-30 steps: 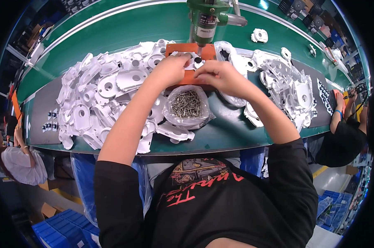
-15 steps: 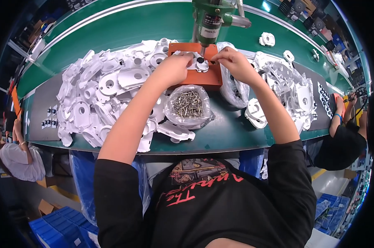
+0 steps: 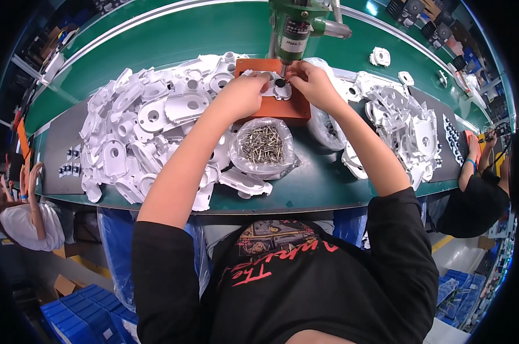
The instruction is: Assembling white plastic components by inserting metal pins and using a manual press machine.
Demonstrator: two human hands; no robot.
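Note:
A white plastic part [image 3: 278, 93] with a black round piece [image 3: 280, 83] on it lies on an orange block [image 3: 296, 110]. Above it stands a green press [image 3: 289, 40], its metal tip coming down beside the black piece. My left hand [image 3: 247, 97] is closed on the white part's left side, thumb and fingers together. Close to the press tip, the fingers of my right hand [image 3: 314, 87] are pinched together over the part's right side. Whatever sits between those fingertips is too small or hidden to make out.
A bag of screws [image 3: 263, 144] stands in front of the block, and another clear bag [image 3: 326, 129] lies to its right. White plastic parts pile up left [image 3: 150, 120] and right [image 3: 405, 123]. Co-workers sit at both ends of the green table [image 3: 305, 192].
My right hand has moved left, from the block's right edge to beside the press tip. My left hand keeps its place on the white part.

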